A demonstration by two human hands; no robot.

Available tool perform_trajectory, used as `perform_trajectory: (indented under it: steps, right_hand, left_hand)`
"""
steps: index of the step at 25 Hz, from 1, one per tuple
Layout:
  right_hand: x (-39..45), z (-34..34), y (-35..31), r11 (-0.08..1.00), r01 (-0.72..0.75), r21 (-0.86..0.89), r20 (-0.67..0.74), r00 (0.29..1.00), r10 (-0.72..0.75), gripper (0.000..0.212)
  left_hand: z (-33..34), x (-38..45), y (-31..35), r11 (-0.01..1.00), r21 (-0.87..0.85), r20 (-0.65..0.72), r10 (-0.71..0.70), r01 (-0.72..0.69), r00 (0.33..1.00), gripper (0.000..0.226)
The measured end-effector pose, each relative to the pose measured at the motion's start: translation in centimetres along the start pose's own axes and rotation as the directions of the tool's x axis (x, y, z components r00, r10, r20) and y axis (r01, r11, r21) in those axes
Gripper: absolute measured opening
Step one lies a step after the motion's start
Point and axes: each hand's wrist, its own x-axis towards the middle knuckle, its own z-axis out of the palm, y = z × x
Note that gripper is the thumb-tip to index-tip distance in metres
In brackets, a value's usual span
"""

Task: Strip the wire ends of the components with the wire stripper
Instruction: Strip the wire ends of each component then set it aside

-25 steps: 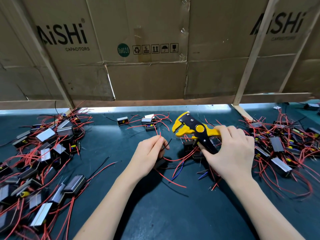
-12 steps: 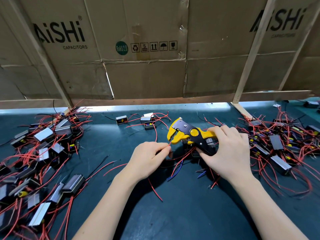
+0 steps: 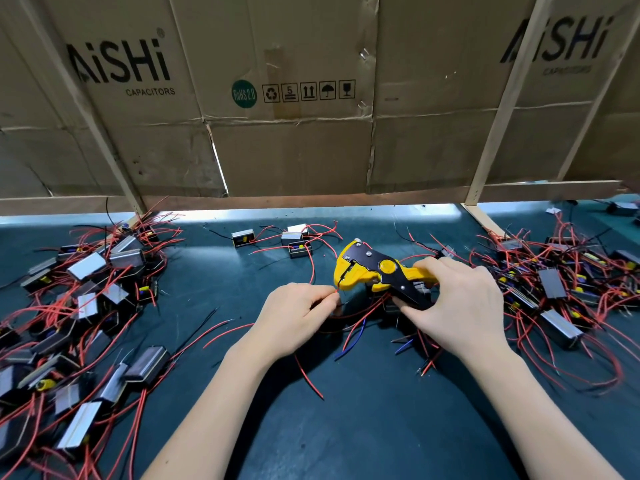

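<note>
My right hand [image 3: 457, 306] grips the handles of a yellow and black wire stripper [image 3: 374, 271], whose jaws point left. My left hand [image 3: 294, 317] pinches a red wire [image 3: 308, 375] and holds its end right at the stripper's jaws. The rest of that wire trails down over the dark mat toward me. The component it belongs to lies under my hands and is mostly hidden. More red and blue wires [image 3: 356, 332] lie beneath the tool.
A heap of small box-shaped components with red wires [image 3: 79, 306] fills the left side. Another heap [image 3: 568, 282] lies at the right. A few loose components [image 3: 294, 242] sit at the back centre. A cardboard wall [image 3: 294, 98] on wooden struts closes the back.
The stripper has dropped lower and turned its jaws toward my left hand. My left hand has brought the red wire's end up to the jaws.
</note>
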Motion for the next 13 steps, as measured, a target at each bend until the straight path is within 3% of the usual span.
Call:
perform_trajectory:
  steps: [6, 10, 13]
  right_hand:
    - [-0.17, -0.22, -0.46, 0.995, -0.088, -0.055, -0.025, 0.996, 0.087, 0.033]
    - [-0.12, -0.07, -0.54, 0.998, -0.037, -0.06, -0.082, 0.996, 0.032, 0.042]
    - [0.0, 0.12, -0.09, 0.992, -0.099, -0.082, -0.128, 0.988, 0.088, 0.054]
  left_hand:
    - [-0.22, -0.06, -0.11, 1.0, -0.026, -0.006, 0.003, -0.004, 1.0, 0.047]
    - [-0.16, -0.09, -0.37, 1.0, -0.006, -0.006, 0.005, -0.005, 1.0, 0.044]
    - [-0.2, -0.2, -0.47, 0.983, -0.185, -0.005, -0.001, 0.0, 1.0, 0.025]
